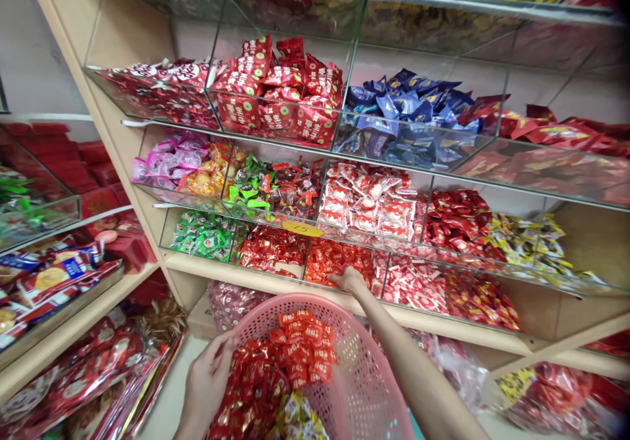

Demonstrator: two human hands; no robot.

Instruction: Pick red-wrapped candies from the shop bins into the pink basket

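Observation:
My left hand [209, 378] grips the near left rim of a pink perforated basket [367, 387], thumb on the edge. The basket holds a heap of red wrapped candies [295, 355] and some yellow ones. My right hand [350, 277] reaches forward past the basket into a clear bin of red wrapped candies [335, 256] on the lowest glass shelf tier. Its fingers are buried among the packets, so whether they hold any is hidden.
Tiered clear bins on a wooden shelf unit [275, 281] hold red, blue [408, 109], green [204, 233], pink and white-red candies. A yellow price tag [302, 229] sticks to one bin front. More packed snacks fill a shelf at left [54, 276] and bags below.

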